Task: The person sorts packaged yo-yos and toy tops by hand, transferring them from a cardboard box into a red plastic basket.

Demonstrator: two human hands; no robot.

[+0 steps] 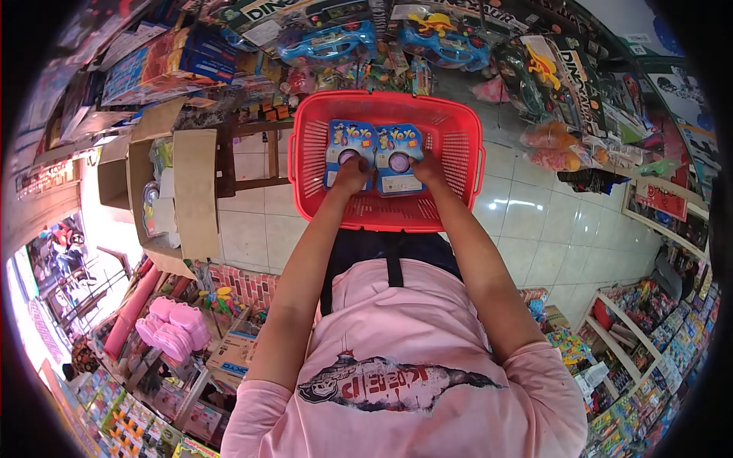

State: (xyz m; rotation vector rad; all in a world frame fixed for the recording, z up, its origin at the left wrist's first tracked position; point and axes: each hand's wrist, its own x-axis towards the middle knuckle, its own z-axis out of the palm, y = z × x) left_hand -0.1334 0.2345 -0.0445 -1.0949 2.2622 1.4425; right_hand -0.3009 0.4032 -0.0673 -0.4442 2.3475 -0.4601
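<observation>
Two blue carded yo-yo packs, each with a purple yo-yo under a clear bubble, lie side by side over the inside of a red plastic basket (305, 202). My left hand (352, 175) is closed on the left yo-yo pack (341, 137), its fingers across the lower part of the bubble. At the outer edge of the right yo-yo pack (393, 140), my right hand (429, 166) grips the card with the thumb on its front. Both cards face up toward me, and their inner edges meet. The basket's slotted walls show around them.
An opened cardboard box (196, 198) with packaged goods stands to the left. Boxed dinosaur toys (584, 88) hang at the back right. Pink plastic items (174, 328) are stacked at lower left. Tiled floor (527, 210) surrounds the basket, and crowded shelves (626, 351) stand lower right.
</observation>
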